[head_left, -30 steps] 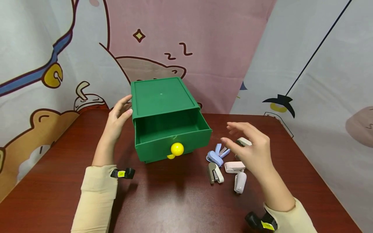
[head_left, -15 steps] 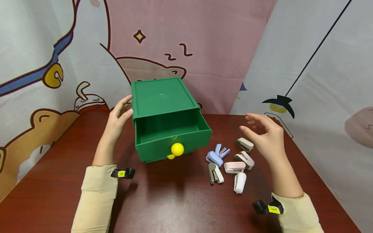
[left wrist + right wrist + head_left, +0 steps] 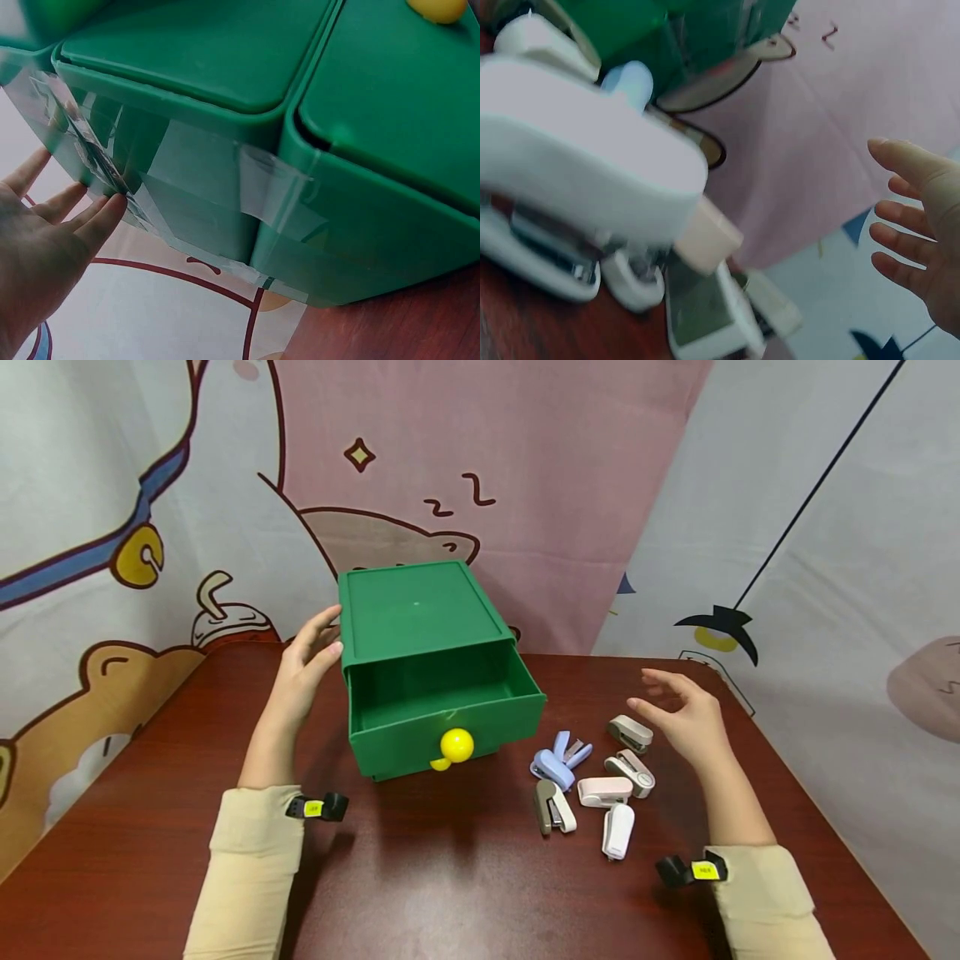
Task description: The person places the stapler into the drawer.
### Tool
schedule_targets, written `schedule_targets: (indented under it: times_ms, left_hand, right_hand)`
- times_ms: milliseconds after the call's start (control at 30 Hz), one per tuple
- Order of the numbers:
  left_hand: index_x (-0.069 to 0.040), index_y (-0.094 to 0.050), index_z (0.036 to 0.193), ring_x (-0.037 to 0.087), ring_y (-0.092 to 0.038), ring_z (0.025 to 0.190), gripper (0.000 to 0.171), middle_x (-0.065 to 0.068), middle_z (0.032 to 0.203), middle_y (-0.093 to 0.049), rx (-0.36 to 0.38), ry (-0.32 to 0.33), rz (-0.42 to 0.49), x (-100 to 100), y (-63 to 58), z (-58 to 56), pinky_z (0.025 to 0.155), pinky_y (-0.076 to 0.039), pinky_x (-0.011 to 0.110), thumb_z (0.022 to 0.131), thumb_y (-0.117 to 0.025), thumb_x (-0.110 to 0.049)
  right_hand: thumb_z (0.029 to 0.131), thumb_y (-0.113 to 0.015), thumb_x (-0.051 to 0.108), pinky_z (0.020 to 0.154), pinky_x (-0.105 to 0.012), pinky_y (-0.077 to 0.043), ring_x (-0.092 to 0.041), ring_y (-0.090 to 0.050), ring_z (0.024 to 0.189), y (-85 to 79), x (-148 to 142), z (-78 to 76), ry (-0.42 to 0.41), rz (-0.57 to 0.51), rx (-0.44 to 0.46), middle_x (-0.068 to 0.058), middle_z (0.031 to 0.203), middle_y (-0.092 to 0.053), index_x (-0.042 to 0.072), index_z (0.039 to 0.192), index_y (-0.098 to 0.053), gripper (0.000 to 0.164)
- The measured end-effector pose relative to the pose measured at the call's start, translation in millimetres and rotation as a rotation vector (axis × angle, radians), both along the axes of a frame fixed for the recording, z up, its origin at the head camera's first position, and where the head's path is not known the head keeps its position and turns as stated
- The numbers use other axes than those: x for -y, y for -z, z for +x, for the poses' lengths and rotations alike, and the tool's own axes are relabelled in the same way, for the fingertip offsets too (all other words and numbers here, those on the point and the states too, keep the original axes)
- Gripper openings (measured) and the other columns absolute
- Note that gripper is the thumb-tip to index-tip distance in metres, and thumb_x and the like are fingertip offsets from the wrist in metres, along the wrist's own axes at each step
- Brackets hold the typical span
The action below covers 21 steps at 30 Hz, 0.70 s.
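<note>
The left hand (image 3: 303,672) is braced against the green drawer cabinet (image 3: 418,608), fingers extended, tips touching its left wall! The drawer (image 3: 397,742) stands pulled out, yellow knob (image 3: 457,744) in front. And the right hand (image 3: 692,725) hovers beside the beige stapler (image 3: 630,733), thumb and fingertips apart; the blue stapler (image 3: 553,768), pink stapler (image 3: 604,790) and white stapler (image 3: 618,832) lie nearby, right of the cabinet, on the reddish-brown table (image 3: 420,902).

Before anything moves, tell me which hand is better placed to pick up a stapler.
Probably the right hand: it is empty, near the staplers, while the left hand is across the green drawer unit from them.
</note>
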<state>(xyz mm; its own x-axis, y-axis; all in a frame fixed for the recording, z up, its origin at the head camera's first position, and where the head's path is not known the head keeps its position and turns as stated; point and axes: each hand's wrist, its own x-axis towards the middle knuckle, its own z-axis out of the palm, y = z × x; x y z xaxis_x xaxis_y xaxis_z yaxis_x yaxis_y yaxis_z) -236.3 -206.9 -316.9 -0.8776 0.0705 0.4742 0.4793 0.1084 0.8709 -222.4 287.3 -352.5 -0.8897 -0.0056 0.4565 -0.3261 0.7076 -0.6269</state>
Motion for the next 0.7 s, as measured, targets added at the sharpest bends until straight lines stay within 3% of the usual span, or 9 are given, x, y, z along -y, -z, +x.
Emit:
schedule_targets:
  times_ms: [267,700]
  left_hand:
    - [-0.011,-0.039,0.147,0.025,-0.037,0.132,0.051,0.017,0.139,-0.044,-0.001,-0.001,-0.007,0,0.6,0.2,0.105,-0.029,0.046,0.097,-0.049,-0.018]
    - [-0.009,-0.039,0.147,0.031,-0.035,0.133,0.051,0.02,0.14,-0.042,-0.005,0.018,0.008,1,0.4,0.2,0.104,-0.03,0.045,0.097,-0.049,-0.017]
  right_hand:
    - [0.088,-0.071,0.034,0.082,-0.053,-0.042,-0.038,-0.054,0.107,25.0,-22,-9.4,-0.022,0.058,0.155,-0.022,0.119,-0.059,0.003,0.135,-0.053,0.059]
    - [0.09,-0.068,0.033,0.086,-0.054,-0.044,-0.038,-0.054,0.108,56.1,-40,-15.8,-0.062,0.054,0.279,-0.023,0.127,-0.056,-0.001,0.132,-0.055,0.056]
